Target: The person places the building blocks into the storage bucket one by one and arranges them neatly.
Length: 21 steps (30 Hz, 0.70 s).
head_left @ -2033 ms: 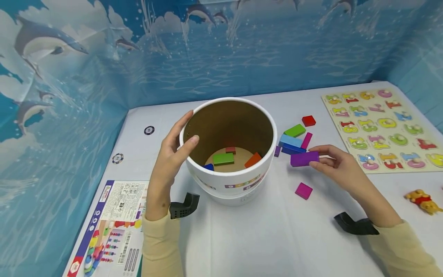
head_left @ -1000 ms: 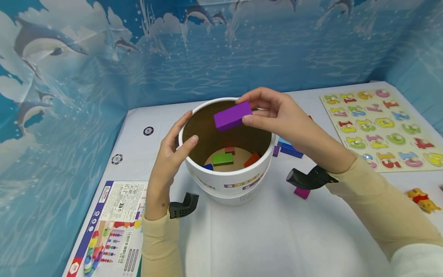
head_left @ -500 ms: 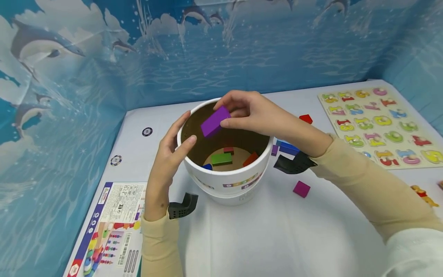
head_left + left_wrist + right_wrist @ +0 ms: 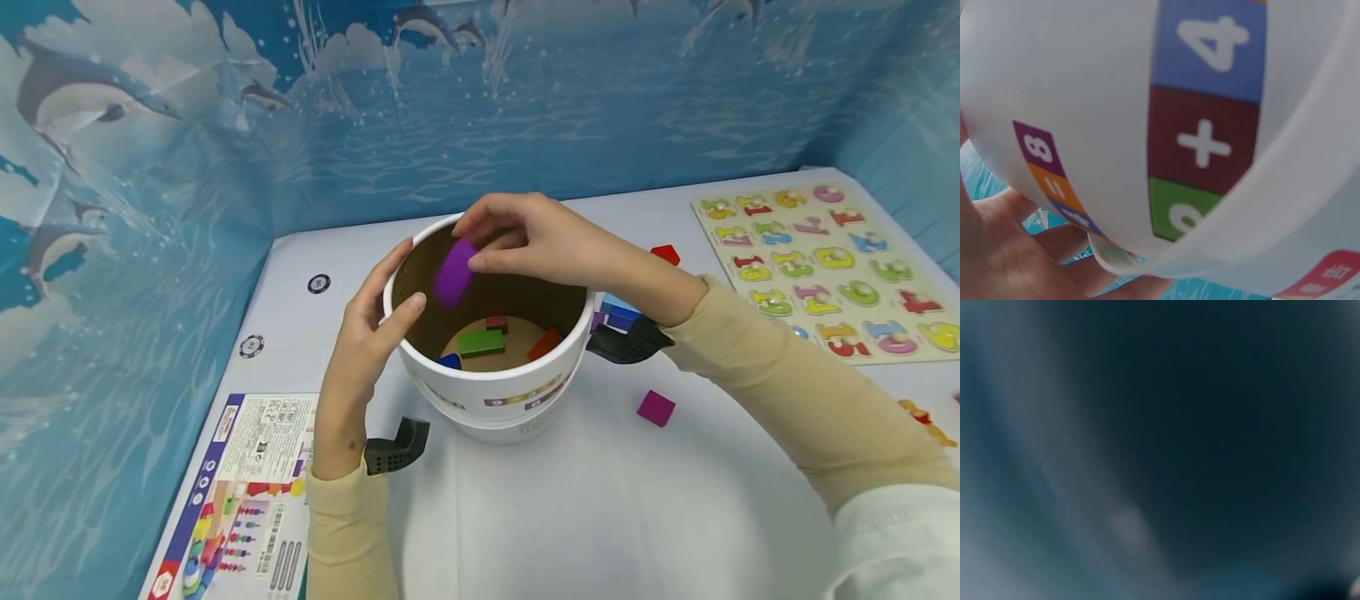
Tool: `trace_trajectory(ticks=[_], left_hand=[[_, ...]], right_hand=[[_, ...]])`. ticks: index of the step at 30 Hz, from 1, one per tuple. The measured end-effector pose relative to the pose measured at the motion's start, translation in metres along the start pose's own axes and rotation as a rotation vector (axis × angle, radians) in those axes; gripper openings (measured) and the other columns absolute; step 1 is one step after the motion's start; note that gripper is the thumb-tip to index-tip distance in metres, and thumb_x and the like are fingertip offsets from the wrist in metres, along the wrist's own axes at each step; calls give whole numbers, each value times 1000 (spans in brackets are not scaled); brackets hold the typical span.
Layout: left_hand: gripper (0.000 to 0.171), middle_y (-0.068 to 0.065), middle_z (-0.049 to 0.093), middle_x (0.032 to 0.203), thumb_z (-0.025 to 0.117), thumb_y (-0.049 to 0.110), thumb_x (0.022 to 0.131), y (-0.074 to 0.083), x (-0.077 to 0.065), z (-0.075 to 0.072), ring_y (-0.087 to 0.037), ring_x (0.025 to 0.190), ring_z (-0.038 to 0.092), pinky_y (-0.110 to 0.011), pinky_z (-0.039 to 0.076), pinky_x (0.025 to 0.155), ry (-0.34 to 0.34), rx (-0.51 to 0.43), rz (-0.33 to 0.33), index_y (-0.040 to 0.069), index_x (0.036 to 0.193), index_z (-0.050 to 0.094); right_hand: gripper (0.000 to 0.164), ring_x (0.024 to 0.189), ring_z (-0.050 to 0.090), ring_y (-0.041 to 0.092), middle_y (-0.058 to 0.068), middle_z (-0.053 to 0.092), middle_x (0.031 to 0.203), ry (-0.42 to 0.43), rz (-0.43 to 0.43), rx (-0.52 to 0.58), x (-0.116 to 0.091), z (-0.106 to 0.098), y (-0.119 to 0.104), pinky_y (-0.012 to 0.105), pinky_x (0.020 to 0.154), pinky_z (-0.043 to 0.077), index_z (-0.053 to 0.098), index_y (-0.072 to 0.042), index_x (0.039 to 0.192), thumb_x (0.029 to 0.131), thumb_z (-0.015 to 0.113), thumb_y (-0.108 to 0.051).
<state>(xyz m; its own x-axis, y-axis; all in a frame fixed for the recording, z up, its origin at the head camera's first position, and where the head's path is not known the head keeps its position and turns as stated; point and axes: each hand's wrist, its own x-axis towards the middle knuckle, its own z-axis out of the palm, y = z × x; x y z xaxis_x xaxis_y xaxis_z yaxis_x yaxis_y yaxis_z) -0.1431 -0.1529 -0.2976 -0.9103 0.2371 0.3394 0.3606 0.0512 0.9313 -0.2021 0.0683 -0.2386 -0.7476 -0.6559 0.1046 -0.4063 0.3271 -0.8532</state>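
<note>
In the head view my left hand (image 4: 367, 325) grips the white bucket (image 4: 495, 396) at its left, fingers along the outside and thumb at the rim. The left wrist view shows these fingers (image 4: 1063, 247) beside the bucket's printed wall. My right hand (image 4: 525, 237) is over the bucket's mouth. A purple block (image 4: 453, 275), tilted steeply and blurred, is right at its thumb and fingertips. On the bucket's floor lie a green block (image 4: 482, 342), a small red block (image 4: 497, 323), an orange-red block (image 4: 545, 343) and a partly hidden blue block (image 4: 450, 361). The right wrist view is dark and blurred.
Right of the bucket are a magenta block (image 4: 656, 408), a red block (image 4: 665, 254) and blue blocks (image 4: 621, 312) partly behind the right arm. A number puzzle board (image 4: 828, 275) lies at far right, a printed box (image 4: 240, 492) at left. Two round chips (image 4: 318, 284) lie upper left.
My right hand has carried the purple block from the table at right to over the bucket. In the last half second the block has tipped steeper and lower. The left hand stays at the rim.
</note>
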Motion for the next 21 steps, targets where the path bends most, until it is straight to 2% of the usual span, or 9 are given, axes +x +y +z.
trace_trajectory(ticks=[4,8,11,15,19,21], left_hand=[[55,2,34,138,52,16,84,0,0,0,-12,128,26,-47,27,100,3,7,5,14,137,35],[55,1,34,139,53,18,85,-1,0,0,-13,128,27,-48,25,100,7,17,5,13,137,35],[55,0,33,139,54,19,85,-2,0,1,-15,128,28,-48,28,99,5,16,0,12,137,35],[55,2,34,139,53,16,84,-2,1,1,-15,127,29,-47,31,97,5,18,-2,14,137,36],[54,5,34,139,52,15,84,0,1,0,-13,127,29,-45,32,97,7,25,-5,16,136,36],[54,5,33,139,52,16,85,0,0,0,-12,128,28,-45,31,98,12,28,-10,15,136,36]], right_hand=[[34,95,60,15,8,58,109,7,-34,54,-1,-1,2,29,84,46,52,-4,115,84,60,-14],[31,93,61,18,13,58,109,78,-125,174,-8,-2,5,30,82,47,52,-2,116,86,56,-12],[28,93,61,22,16,57,107,173,-190,246,-21,-3,8,32,80,48,53,-1,114,88,54,-10],[24,93,59,23,17,57,105,319,-196,301,-48,-7,15,29,80,47,55,0,111,87,53,-6],[25,94,58,23,16,56,106,483,-153,392,-79,-17,35,24,80,47,55,2,111,86,53,-2],[26,94,58,22,15,57,106,562,-107,398,-93,-22,52,21,79,47,54,3,112,86,54,-2]])
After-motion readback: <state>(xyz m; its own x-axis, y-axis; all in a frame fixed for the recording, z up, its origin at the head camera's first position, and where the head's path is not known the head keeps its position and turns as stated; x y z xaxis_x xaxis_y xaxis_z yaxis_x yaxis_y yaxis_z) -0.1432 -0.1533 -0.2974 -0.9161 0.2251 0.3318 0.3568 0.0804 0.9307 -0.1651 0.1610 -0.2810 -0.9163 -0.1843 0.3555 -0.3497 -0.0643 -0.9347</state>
